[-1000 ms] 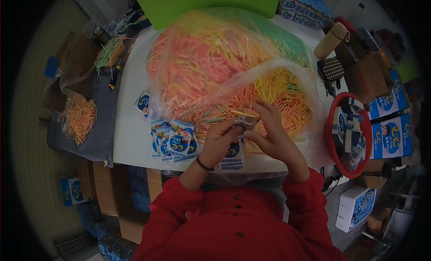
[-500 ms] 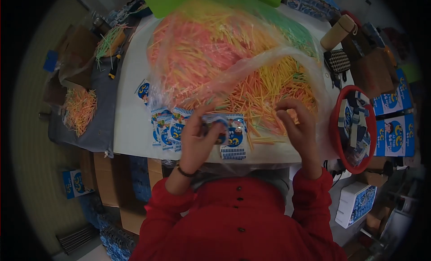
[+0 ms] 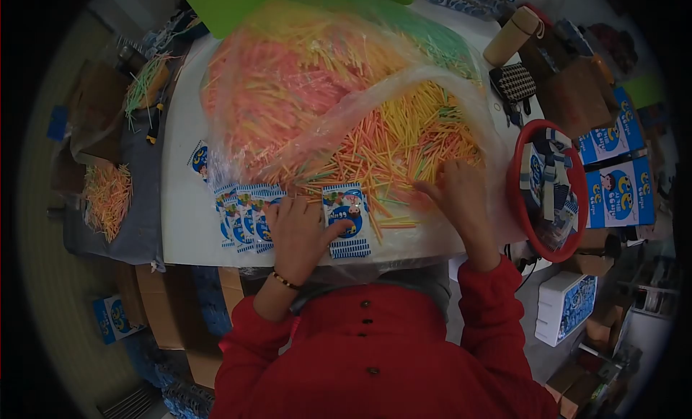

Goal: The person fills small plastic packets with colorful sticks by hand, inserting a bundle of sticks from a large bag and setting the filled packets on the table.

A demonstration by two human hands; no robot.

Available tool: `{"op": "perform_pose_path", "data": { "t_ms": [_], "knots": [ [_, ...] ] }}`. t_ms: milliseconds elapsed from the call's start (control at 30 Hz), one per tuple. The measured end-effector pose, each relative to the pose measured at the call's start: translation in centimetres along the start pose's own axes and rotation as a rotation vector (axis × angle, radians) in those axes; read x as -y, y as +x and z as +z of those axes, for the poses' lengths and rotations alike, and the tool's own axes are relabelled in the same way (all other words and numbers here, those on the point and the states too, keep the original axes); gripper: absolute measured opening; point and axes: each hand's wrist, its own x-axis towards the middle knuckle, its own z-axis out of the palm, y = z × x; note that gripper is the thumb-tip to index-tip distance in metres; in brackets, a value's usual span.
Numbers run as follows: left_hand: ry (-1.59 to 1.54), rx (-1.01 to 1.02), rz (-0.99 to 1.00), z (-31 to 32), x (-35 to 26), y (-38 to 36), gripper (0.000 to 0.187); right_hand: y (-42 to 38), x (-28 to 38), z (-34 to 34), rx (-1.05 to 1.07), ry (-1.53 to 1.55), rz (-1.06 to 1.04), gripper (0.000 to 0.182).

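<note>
My left hand lies with its fingers stretched out at the row of blue-and-white printed packets near the table's front edge. Its thumb rests over another packet just to the right. My right hand is at the front right of a heap of thin pink, orange and yellow sticks, thumb apart from the fingers. Nothing shows in its grasp, though the fingertips are partly hidden. A large clear plastic bag spreads around and over the sticks.
A red basket with packets stands at the right edge of the white table. Behind it are a tan bottle and a checked pouch. More sticks lie on a grey surface at left. Printed boxes stand far right.
My left hand has come down from above the packets, and the packet it held is no longer in it. My right hand has opened from a pinch and reached towards the sticks. The view has shifted.
</note>
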Motion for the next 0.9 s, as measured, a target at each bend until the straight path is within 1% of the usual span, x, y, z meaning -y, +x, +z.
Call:
{"op": "perform_pose_path", "data": {
  "t_ms": [33, 100, 167, 200, 267, 300, 367, 400, 433, 467, 500, 533, 567, 600, 700, 733, 800, 867, 900],
  "knots": [
    [-0.001, -0.004, 0.004, 0.8, 0.0, 0.1, 0.039, 0.3, 0.4, 1.0, -0.014, -0.008, 0.013, 0.022],
    [-0.009, -0.060, 0.003, 1.8, -0.2, 0.3, 0.050, 0.9, 0.5, 1.9, -0.027, -0.020, 0.037, 0.022],
    [-0.043, -0.031, -0.026, 1.6, -0.4, 0.4, 0.049, 1.3, 0.3, 2.1, 0.146, 0.074, 0.121, 0.021],
    [-0.071, -0.009, -0.063, 1.4, -0.4, 0.5, 0.048, 1.3, 0.0, 1.6, 0.147, 0.072, 0.119, 0.021],
    [-0.106, 0.006, -0.082, 1.5, 0.0, 0.4, 0.049, 1.7, -0.5, -0.4, -0.018, 0.077, -0.125, 0.021],
    [-0.140, 0.027, -0.096, 1.5, 0.2, 0.3, 0.050, 2.0, 0.0, -1.2, -0.017, 0.079, -0.132, 0.021],
    [-0.162, 0.012, -0.091, 1.7, 0.4, 0.4, 0.049, 2.2, 0.6, -2.2, -0.130, -0.185, -0.566, 0.028],
    [-0.188, -0.001, -0.076, 1.7, 0.4, 0.4, 0.048, 2.3, 0.7, -1.8, -0.129, -0.181, -0.563, 0.028],
    [-0.185, 0.004, -0.071, 1.7, 0.4, 0.5, 0.048, 2.7, 0.7, -1.2, -0.066, -0.155, -0.606, 0.026],
    [-0.238, 0.040, -0.108, 1.6, 0.4, 0.6, 0.046, 3.2, 0.5, -0.7, -0.003, -0.130, -0.649, 0.025],
    [-0.292, 0.074, -0.146, 1.6, 0.3, 0.7, 0.044, 3.8, 0.3, -0.4, -0.006, -0.130, -0.643, 0.025],
    [-0.292, 0.076, -0.139, 1.6, 0.3, 0.7, 0.044, 4.5, -0.1, -0.2, 0.066, -0.173, -0.658, 0.021],
    [-0.361, 0.082, -0.173, 1.7, 0.4, 0.8, 0.042, 5.0, -0.3, 0.0, 0.135, -0.217, -0.673, 0.018],
    [-0.430, 0.086, -0.206, 1.8, 0.4, 0.9, 0.041, 5.4, -0.4, 0.3, 0.127, -0.221, -0.669, 0.018],
    [-0.484, 0.064, -0.211, 1.8, 0.4, 1.3, 0.041, 5.9, -0.6, 1.7, 0.085, -0.289, -0.715, 0.013],
    [-0.483, 0.055, -0.200, 2.0, 0.5, 1.3, 0.041, 5.9, -0.8, 2.2, 0.060, -0.244, -0.699, 0.015],
    [-0.470, -0.058, -0.175, 2.3, 0.6, 1.2, 0.040, 5.8, -1.3, 2.8, 0.022, -0.207, -0.687, 0.016],
    [-0.504, -0.064, -0.185, 2.2, 0.6, 1.2, 0.040, 5.3, -1.7, 2.9, 0.026, 0.196, -0.448, 0.021],
    [-0.540, -0.052, -0.205, 2.2, 0.6, 1.1, 0.040, 5.0, -1.4, 3.0, 0.024, 0.194, -0.459, 0.021]
  ]
}}
